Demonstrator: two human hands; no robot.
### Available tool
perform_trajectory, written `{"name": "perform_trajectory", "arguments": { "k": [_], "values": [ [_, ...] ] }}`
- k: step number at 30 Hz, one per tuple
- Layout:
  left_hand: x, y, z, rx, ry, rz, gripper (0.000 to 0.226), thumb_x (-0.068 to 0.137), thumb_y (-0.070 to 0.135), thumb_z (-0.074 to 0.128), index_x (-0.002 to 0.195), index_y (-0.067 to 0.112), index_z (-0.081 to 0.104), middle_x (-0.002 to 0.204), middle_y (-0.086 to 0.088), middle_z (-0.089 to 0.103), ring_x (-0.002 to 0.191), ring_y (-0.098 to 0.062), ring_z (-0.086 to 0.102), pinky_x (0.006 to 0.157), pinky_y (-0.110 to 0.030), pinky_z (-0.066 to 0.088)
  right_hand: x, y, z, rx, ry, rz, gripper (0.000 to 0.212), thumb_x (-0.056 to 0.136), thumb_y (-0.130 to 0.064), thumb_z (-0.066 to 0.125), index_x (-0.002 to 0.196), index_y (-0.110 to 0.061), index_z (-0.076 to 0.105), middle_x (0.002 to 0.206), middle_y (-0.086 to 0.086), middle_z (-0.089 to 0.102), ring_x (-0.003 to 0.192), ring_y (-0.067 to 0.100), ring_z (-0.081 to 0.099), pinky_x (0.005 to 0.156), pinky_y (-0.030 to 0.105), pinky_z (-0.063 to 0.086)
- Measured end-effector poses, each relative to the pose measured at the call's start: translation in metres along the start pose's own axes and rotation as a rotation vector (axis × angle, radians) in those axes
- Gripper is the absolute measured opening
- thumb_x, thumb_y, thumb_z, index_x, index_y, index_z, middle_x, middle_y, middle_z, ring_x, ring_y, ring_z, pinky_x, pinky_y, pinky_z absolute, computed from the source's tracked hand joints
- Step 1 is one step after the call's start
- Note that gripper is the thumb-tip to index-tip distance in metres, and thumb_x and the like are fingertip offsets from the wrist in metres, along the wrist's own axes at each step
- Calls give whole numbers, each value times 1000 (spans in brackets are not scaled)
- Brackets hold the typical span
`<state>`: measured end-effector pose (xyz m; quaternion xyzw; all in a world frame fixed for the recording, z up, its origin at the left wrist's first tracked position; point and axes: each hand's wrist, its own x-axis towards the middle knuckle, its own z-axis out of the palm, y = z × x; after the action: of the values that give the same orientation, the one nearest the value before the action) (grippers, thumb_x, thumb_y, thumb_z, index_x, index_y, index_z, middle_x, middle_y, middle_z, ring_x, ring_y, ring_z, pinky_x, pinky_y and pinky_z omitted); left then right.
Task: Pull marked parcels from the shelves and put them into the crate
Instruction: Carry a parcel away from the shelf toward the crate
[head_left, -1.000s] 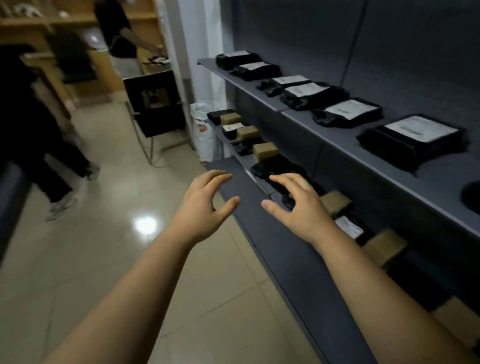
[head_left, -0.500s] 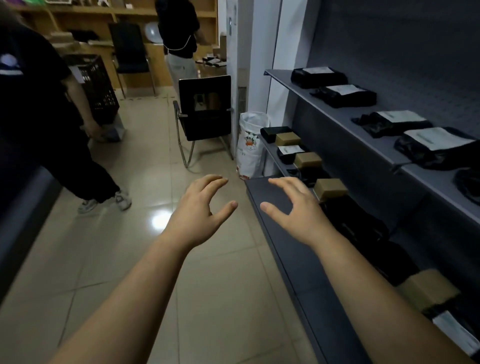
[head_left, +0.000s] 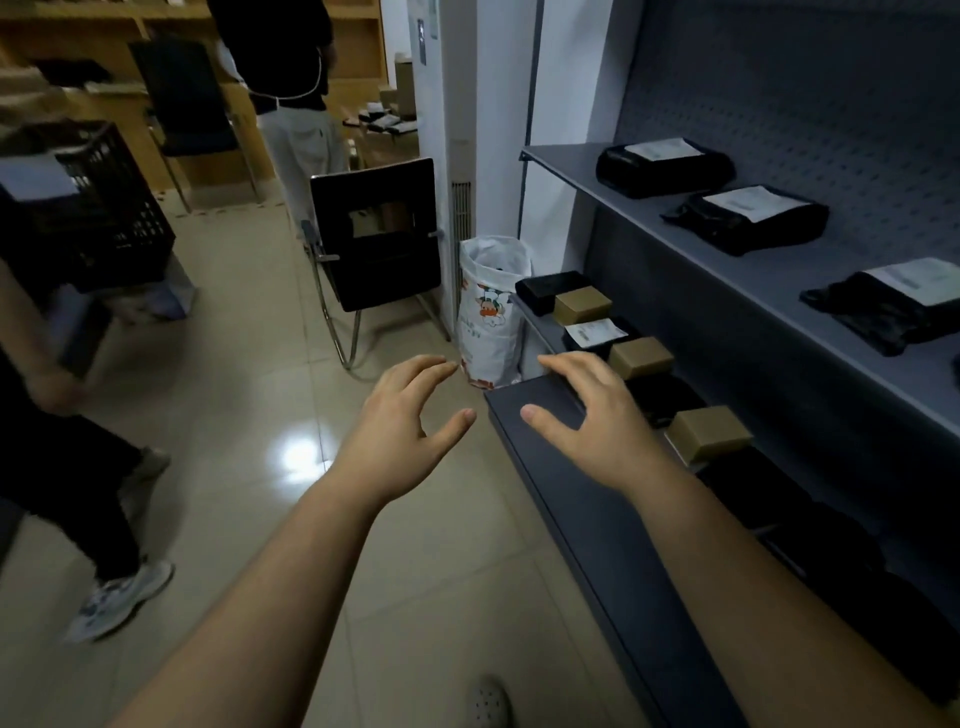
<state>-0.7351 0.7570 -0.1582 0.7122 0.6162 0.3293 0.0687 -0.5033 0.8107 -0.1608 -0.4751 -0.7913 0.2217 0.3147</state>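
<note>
Parcel picker pauses beside the grey shelving, both hands empty: the left hand (head_left: 400, 421) hangs over the tiled floor (head_left: 249, 374), the right hand (head_left: 597, 421) over the end of the lowest shelf (head_left: 571, 499), fingers spread and loosely bent, gripping nothing. Much is hard to read. The white labels on the black parcels (head_left: 748, 218) lying on the upper shelf (head_left: 779, 280) are too small to make out, so any marking cannot be told; the farthest-right parcel is cut by the frame edge. One level down, brown boxes (head_left: 641, 357) alternate with dark parcels that sink into shadow towards the right. The black crate (head_left: 104, 208) sits well apart, far left, blurred and clipped by the edge, and whether it is carried or standing cannot be told. A passer-by (head_left: 62, 467), smeared by motion, crosses in front of it. Between hands and crate stand a black chair (head_left: 376, 234) and, against the shelf end, a printed white sack (head_left: 493, 312). A second person (head_left: 291, 78) stands at the wooden shelving behind, head out of frame.
</note>
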Motion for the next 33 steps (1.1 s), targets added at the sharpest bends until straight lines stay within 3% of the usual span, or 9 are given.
{"name": "perform_trajectory", "arguments": {
  "k": [3, 7, 11, 14, 18, 22, 25, 29, 33],
  "values": [
    [57, -28, 5, -16, -2, -12, 53, 89, 42, 63, 136, 21, 53, 140, 7, 48, 131, -5, 34, 102, -4, 14, 63, 16, 13, 28, 15, -13, 60, 85, -53, 66, 138, -30, 51, 140, -13, 42, 133, 7, 38, 110, 33, 38],
    [131, -70, 0, -7, 37, -29, 52, 89, 42, 64, 134, 20, 54, 139, 6, 49, 130, -7, 37, 108, -18, 26, 152, 25, 32, 48, 30, -59, 67, 80, -65, 58, 135, -28, 54, 138, -10, 46, 132, 11, 43, 110, 40, 41],
    [185, -118, -8, 8, 65, -67, 53, 90, 44, 62, 136, 21, 53, 139, 8, 48, 129, -5, 36, 105, -15, 22, 234, 24, 63, 61, -3, -101, 65, 79, -64, 58, 132, -27, 56, 135, -6, 49, 128, 14, 47, 109, 39, 40],
    [214, -161, -11, 11, 67, -93, 53, 91, 45, 60, 137, 21, 53, 139, 8, 48, 129, -4, 35, 106, -16, 22, 282, 23, 92, 78, -39, -123, 58, 84, -52, 66, 133, -23, 57, 132, -9, 48, 126, 11, 46, 110, 31, 37],
    [265, -227, -6, 1, 43, -95, 53, 90, 46, 61, 135, 18, 55, 138, 6, 50, 128, -4, 36, 106, -14, 21, 342, 29, 132, 41, -60, -90, 54, 86, -42, 72, 134, -23, 57, 131, -12, 46, 123, 2, 41, 103, 9, 29],
    [333, -282, 9, -34, -42, -10, 57, 88, 51, 55, 134, 18, 55, 137, 3, 52, 130, -10, 40, 109, -22, 28, 396, 47, 160, 8, 1, 9, 62, 79, -59, 60, 131, -26, 57, 134, -9, 48, 128, 12, 44, 110, 35, 38],
    [390, -307, 22, -77, -122, 71, 55, 90, 49, 58, 134, 18, 55, 137, 3, 51, 130, -12, 40, 109, -21, 27, 428, 62, 163, -4, 61, 115, 61, 79, -62, 57, 132, -31, 55, 132, -13, 44, 126, 10, 43, 106, 34, 40],
    [460, -321, 57, -135, -238, 236, 52, 89, 42, 65, 134, 18, 55, 137, 2, 52, 129, -14, 43, 111, -30, 34, 452, 86, 157, -81, 173, 281, 55, 88, -46, 67, 137, -26, 52, 141, -5, 43, 130, 12, 41, 108, 32, 36],
    [505, -319, 101, -218, -345, 310, 52, 88, 42, 66, 131, 15, 58, 136, -1, 53, 127, -14, 45, 108, -26, 35, 447, 116, 152, -111, 273, 441, 59, 88, -55, 61, 139, -27, 52, 135, -14, 41, 129, 7, 38, 108, 28, 35]
  ]
}}
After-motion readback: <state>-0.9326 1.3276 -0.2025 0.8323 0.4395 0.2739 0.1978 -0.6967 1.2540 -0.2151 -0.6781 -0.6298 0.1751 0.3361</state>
